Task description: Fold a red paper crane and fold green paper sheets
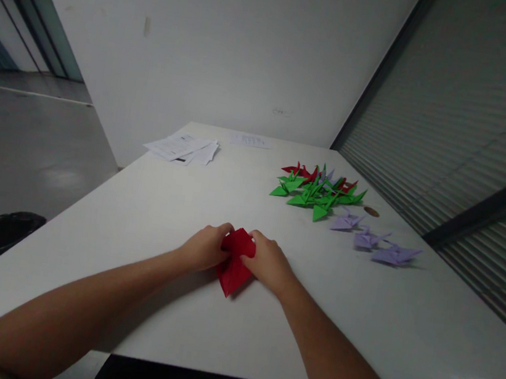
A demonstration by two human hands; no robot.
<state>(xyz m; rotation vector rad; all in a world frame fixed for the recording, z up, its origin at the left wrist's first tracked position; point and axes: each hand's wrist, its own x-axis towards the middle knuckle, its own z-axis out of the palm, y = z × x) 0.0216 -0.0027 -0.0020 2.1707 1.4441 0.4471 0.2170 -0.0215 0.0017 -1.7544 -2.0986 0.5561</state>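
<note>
Left hand (203, 247) and right hand (268, 264) closed in from either side on a folded red paper (233, 274), fingertips (227, 231) pressed against its upper part, pinching it between them. Exact finger placement partly hidden by the knuckles; any thumb position beneath the paper impossible to tell. Red paper flat on the white table (355, 333), close to the near edge, lower point aimed back toward the body. Form so far: a layered, pointed diamond of smooth, matte sheet with crisp creases, its top buried under the fingers. No neck, tail or spread wings standing out on it, unlike the paper cranes farther up the table.

Up and to the right, already folded: a dense heap of green cranes (312, 198) and red cranes (297, 170), bright and sharp-angled, wings and necks overlapping. Just below that heap, three lilac cranes (365, 238) in a loose diagonal row, apart from one another, paler and flatter against the tabletop. Beside the heap's lower right edge, a small brown disc (371, 211), too dim to identify. Toward the far end, a loose stack of printed sheets (179, 147), thin and fanned, and a lone sheet (250, 141) lying flat near the far edge.
</note>
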